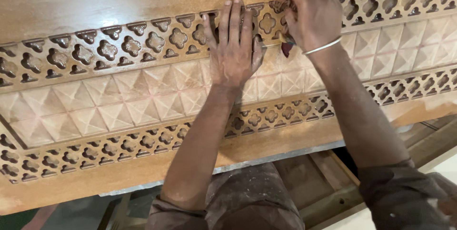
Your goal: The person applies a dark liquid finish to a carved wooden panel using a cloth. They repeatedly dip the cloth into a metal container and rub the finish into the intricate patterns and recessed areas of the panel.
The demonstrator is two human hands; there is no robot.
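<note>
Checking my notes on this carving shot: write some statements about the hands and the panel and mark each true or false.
1. The left hand lies flat, fingers extended, on the carved wooden panel. True.
2. The right hand is open and empty. False: it is curled around a small tool with a dark red end.
3. A thin metal bangle sits on the right wrist. True.
4. The panel's middle band is smooth. False: it carries raised pyramid squares between two pierced fretwork strips.
</note>
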